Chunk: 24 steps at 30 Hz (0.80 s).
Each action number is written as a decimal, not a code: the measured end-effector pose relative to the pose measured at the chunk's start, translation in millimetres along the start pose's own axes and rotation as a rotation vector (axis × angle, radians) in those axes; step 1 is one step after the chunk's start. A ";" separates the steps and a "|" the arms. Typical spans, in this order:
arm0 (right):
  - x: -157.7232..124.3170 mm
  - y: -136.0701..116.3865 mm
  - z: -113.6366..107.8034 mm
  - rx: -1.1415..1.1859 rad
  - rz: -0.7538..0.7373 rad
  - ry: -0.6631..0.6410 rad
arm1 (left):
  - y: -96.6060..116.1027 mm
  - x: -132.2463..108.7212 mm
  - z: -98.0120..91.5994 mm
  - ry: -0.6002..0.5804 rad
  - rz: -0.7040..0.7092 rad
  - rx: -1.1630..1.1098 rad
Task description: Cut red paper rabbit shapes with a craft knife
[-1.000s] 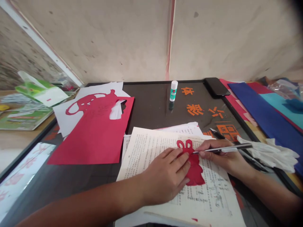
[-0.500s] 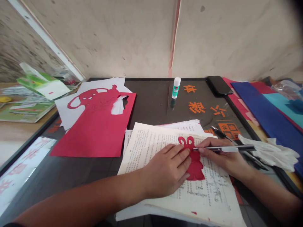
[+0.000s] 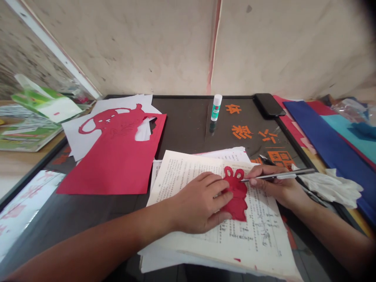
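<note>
A small red paper cutout point(image 3: 237, 197), shaped like an animal with two looped ears, lies on the printed page of a thick book point(image 3: 182, 180). My left hand point(image 3: 202, 203) rests flat on the cutout's left side with its fingers spread, covering part of it. In my right hand point(image 3: 272, 182), a slim silver pen-shaped craft knife point(image 3: 296, 173) is pinched between thumb and fingers. Its tip meets the cutout's right edge just below the ears; the exact contact is too small to tell. Tiny red paper scraps point(image 3: 237, 260) lie near the book's lower edge.
Left stands a red sheet point(image 3: 114, 168) with cut-out shapes, over white papers point(image 3: 73, 133). A glue stick point(image 3: 216, 107) stands upright at the back; a black phone point(image 3: 268, 105) lies farther right. A white glove point(image 3: 331, 188), black pen point(image 3: 266, 158) and blue sheets point(image 3: 323, 133) lie right.
The cutout has turned slightly on the page, its ears now more upright and farther right. My left fingers have shifted left on it, and the knife tip sits a little higher.
</note>
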State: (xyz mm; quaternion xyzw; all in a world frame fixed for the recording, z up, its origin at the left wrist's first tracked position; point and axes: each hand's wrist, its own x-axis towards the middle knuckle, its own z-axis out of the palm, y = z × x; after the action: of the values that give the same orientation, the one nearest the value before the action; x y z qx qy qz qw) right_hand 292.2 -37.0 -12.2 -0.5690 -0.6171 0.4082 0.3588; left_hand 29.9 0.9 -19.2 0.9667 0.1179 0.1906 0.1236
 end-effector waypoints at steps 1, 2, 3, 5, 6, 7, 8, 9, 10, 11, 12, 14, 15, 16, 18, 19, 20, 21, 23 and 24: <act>0.2 0.1 0.2 0.000 0.000 -0.004 | 0.3 -0.7 0.5 0.006 0.006 0.001; 0.5 0.0 0.3 0.002 0.003 -0.007 | 0.4 -1.6 1.3 0.009 0.008 0.006; 0.7 -0.2 0.5 0.004 0.008 -0.007 | 0.5 -2.4 2.4 0.004 0.006 0.015; 1.1 -1.2 0.6 0.019 0.016 0.002 | 0.7 -3.9 4.7 -0.019 -0.009 0.026; 1.1 -1.7 0.6 0.029 0.018 0.013 | 1.0 -4.5 5.9 -0.030 -0.024 0.028; 1.0 -2.3 0.5 0.039 0.021 0.023 | 1.5 -4.9 7.0 -0.035 -0.040 0.028; 0.7 -3.0 0.4 0.047 0.025 0.027 | 2.0 -5.1 8.0 -0.037 -0.056 0.028; 0.3 -3.7 0.4 0.050 0.029 0.020 | 2.5 -5.2 8.8 -0.038 -0.066 0.032; -0.2 -4.5 0.4 0.047 0.033 0.006 | 2.9 -5.2 9.3 -0.039 -0.068 0.039; -0.8 -5.4 0.6 0.042 0.036 -0.017 | 3.2 -5.2 9.6 -0.043 -0.061 0.050; -1.4 -6.3 0.9 0.037 0.037 -0.043 | 3.3 -5.1 9.7 -0.049 -0.048 0.063; -2.4 -8.1 1.7 0.044 0.027 -0.082 | 3.2 -4.8 9.5 -0.060 -0.023 0.085; -2.8 -8.8 2.1 0.053 0.016 -0.093 | 3.0 -4.7 9.4 -0.063 -0.014 0.093; -3.1 -9.2 2.4 0.060 0.004 -0.102 | 2.7 -4.6 9.4 -0.064 -0.009 0.101; -3.6 -9.3 2.6 0.057 -0.011 -0.117 | 2.2 -4.5 9.7 -0.055 -0.003 0.122; -3.7 -9.1 2.5 0.047 -0.013 -0.124 | 2.0 -4.6 10.1 -0.049 0.000 0.134; -3.7 -9.0 2.4 0.037 -0.013 -0.130 | 1.9 -4.7 10.4 -0.046 0.003 0.144; -3.6 -9.0 2.3 0.028 -0.011 -0.135 | 1.8 -4.8 10.7 -0.041 0.005 0.152; -3.3 -9.6 2.3 0.020 -0.014 -0.141 | 1.8 -5.2 11.1 -0.039 0.005 0.157; -3.1 -10.1 2.4 0.017 -0.019 -0.143 | 1.9 -5.4 11.1 -0.040 0.004 0.156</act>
State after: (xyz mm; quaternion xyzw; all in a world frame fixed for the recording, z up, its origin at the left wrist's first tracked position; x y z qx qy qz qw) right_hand 286.2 -40.5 -3.9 -0.5297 -0.6429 0.4496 0.3225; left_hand 29.8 -4.5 -30.5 0.9772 0.1282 0.1615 0.0500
